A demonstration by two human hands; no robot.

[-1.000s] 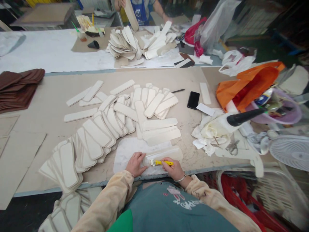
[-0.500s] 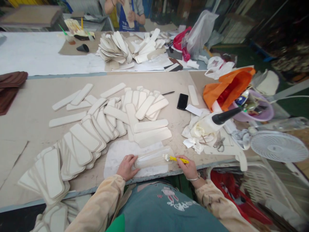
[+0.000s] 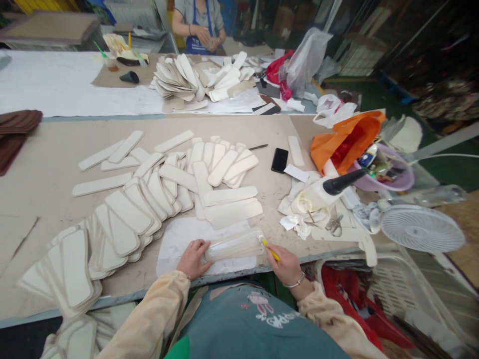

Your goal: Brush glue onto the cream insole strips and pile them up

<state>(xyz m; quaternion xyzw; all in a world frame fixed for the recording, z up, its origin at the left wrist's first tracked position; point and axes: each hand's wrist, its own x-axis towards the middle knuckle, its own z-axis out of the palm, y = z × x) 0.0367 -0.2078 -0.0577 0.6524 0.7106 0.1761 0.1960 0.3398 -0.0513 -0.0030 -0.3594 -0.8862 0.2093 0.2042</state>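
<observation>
My left hand (image 3: 193,259) rests with fingers spread on the left end of a long cream strip (image 3: 234,245), pinning it to a white work sheet (image 3: 179,237) at the table's near edge. My right hand (image 3: 286,264) is closed on a yellow-handled brush (image 3: 270,249). Its bristle tip touches the strip's right end. Two more strips (image 3: 232,203) lie just beyond. A wide fan of the same cream strips (image 3: 149,199) spreads over the table to the left.
A black phone (image 3: 279,160) and a pen (image 3: 258,147) lie mid-table. Rags, scissors (image 3: 335,225), a black-handled tool (image 3: 342,182), an orange bag (image 3: 346,139), a purple basin (image 3: 392,177) and a white fan (image 3: 422,228) crowd the right. Another person (image 3: 200,25) works at the far table.
The brush has travelled from the strip's middle to its right end, and my right hand went right with it. The left hand stays on the strip. The view has shifted a little.
</observation>
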